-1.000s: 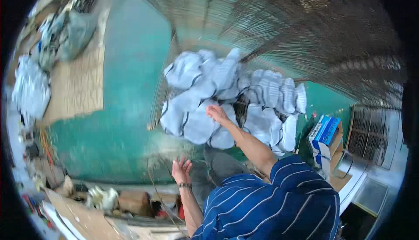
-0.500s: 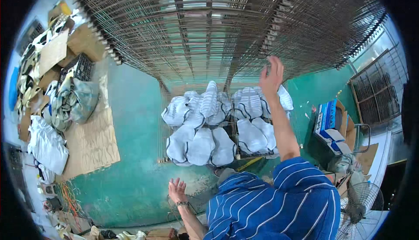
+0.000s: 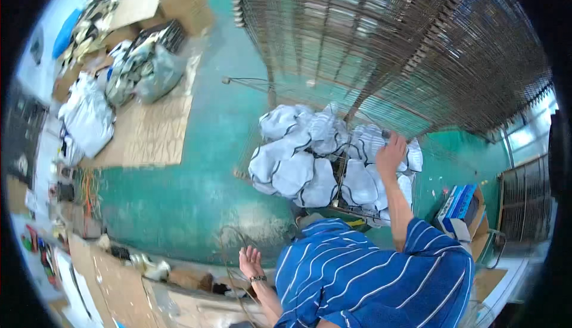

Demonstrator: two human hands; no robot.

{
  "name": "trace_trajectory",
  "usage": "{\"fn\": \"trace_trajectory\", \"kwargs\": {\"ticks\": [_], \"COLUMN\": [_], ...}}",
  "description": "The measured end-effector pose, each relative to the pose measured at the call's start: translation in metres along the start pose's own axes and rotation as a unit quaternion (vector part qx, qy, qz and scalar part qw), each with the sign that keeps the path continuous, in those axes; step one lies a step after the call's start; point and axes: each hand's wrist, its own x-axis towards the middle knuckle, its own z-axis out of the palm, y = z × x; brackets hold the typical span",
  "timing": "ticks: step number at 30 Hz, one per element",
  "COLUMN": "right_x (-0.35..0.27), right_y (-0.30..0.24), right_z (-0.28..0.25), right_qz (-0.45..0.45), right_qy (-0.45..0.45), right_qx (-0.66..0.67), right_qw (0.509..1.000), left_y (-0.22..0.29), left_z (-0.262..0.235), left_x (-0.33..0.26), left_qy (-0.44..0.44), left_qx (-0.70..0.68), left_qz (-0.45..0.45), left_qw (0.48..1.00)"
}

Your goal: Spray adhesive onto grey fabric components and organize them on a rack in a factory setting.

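Note:
My right hand (image 3: 390,152) reaches forward, its fingers curled at the lower edge of a big stack of wire mesh panels (image 3: 381,42) that leans over the floor. Below it, a pile of white bundles with dark trim (image 3: 298,173) lies in a low wire frame. Whether the fingers grip the mesh or only rest on a bundle is not clear. My left hand (image 3: 250,262) is held low with its fingers spread and holds nothing. It has a band on the wrist. It hovers by thin loose wires (image 3: 229,238). My blue striped shirt (image 3: 369,274) fills the lower middle.
The floor is painted green (image 3: 179,203). A cardboard sheet (image 3: 149,131) lies at the left, with grey and white sacks (image 3: 89,113) and boxes behind it. A blue and white box (image 3: 456,206) and a wire rack (image 3: 524,203) stand at the right. Clutter lines the near left edge.
My right hand has come down from high on the mesh panels to their lower edge by the white bundles. The view has swung right. My left hand stays open and low.

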Motion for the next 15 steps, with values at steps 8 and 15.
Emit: {"fn": "trace_trajectory", "kwargs": {"ticks": [8,15], "right_x": [-0.286,-0.29], "right_y": [0.066,-0.023], "right_z": [0.07,0.098], "right_qz": [-0.214,-0.409], "right_qy": [-0.728,-0.565], "right_qx": [0.001,0.092], "right_qw": [0.651,0.71], "left_y": [0.014,0.059], "left_z": [-0.027,-0.06], "left_x": [-0.038,-0.102], "left_qy": [-0.01,0.071], "left_qx": [-0.052,-0.14], "left_qz": [0.066,0.248], "left_qw": [0.996,0.956]}}
